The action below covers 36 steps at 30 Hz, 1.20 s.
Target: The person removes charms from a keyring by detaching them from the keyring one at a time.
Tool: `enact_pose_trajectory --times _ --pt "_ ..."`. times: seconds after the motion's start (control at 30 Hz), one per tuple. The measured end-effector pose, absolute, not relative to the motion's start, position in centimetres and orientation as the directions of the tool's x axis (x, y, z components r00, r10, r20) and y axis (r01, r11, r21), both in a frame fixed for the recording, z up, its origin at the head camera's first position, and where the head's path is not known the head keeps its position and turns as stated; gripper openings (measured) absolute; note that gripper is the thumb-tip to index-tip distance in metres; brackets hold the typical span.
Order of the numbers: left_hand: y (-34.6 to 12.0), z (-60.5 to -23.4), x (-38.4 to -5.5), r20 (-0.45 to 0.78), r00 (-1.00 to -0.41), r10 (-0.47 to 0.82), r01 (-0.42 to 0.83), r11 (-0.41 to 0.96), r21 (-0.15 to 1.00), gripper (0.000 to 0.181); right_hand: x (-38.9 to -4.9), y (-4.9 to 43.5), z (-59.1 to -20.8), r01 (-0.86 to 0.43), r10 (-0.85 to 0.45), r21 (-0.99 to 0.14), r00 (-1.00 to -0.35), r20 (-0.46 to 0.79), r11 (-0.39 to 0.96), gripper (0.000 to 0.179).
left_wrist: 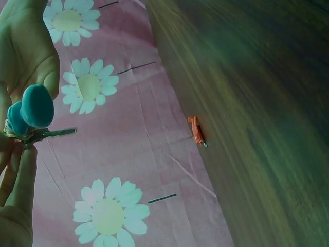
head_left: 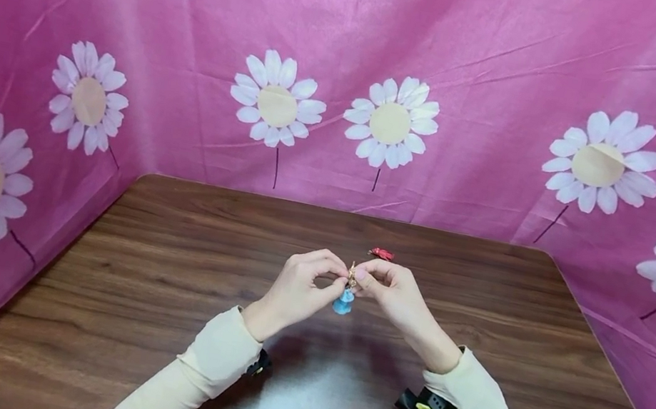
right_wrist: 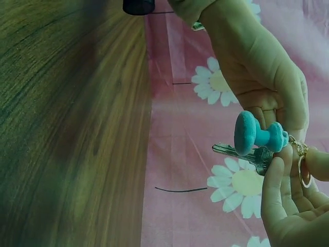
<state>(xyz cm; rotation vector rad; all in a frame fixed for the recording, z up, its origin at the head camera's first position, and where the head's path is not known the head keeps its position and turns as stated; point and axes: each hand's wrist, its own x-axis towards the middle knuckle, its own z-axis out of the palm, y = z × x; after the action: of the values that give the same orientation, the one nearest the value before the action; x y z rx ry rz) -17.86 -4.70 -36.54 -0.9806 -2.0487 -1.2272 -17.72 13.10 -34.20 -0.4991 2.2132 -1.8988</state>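
Observation:
Both hands meet over the table, fingertips together on a keychain. Its gold ring stands between the fingers; from it hang a turquoise spool-shaped charm and a metal key. The left hand pinches the keychain between thumb and fingers from the left. From the other side the right hand pinches it at the ring. In the left wrist view the charm faces the camera, with the key sticking out beside it. Fingers hide part of the ring and the key's head.
Behind the hands, a small red object with a metal end lies on the brown wooden table. A pink curtain printed with daisies surrounds the table on the back and sides. Black straps circle the wrists.

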Motion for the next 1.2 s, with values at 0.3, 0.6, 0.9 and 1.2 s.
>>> enact_pose_trajectory --times 0.3,0.6,0.9,1.2 --pt "-4.6 -36.2 -17.9 0.759 -0.575 0.306 0.810 0.347 0.474 0.007 -17.7 12.9 -34.1 -0.104 -0.368 -0.988 -0.928 0.056 0.112 0.023" --pt "-4.4 -36.7 -17.8 0.803 -0.546 0.239 0.822 0.340 0.458 0.009 -17.3 12.7 -33.9 -0.091 -0.391 -0.993 -0.919 0.056 0.070 0.014" --pt "-3.8 -36.9 -17.4 0.817 -0.555 0.159 0.808 0.339 0.482 0.012 -17.1 12.6 -34.0 -0.108 -0.386 -0.993 -0.919 0.080 0.051 0.015" --pt "-3.4 -36.9 -17.0 0.794 -0.601 0.096 0.771 0.330 0.544 0.014 -17.1 12.7 -33.8 -0.166 -0.407 -0.980 -0.907 0.109 0.108 0.018"
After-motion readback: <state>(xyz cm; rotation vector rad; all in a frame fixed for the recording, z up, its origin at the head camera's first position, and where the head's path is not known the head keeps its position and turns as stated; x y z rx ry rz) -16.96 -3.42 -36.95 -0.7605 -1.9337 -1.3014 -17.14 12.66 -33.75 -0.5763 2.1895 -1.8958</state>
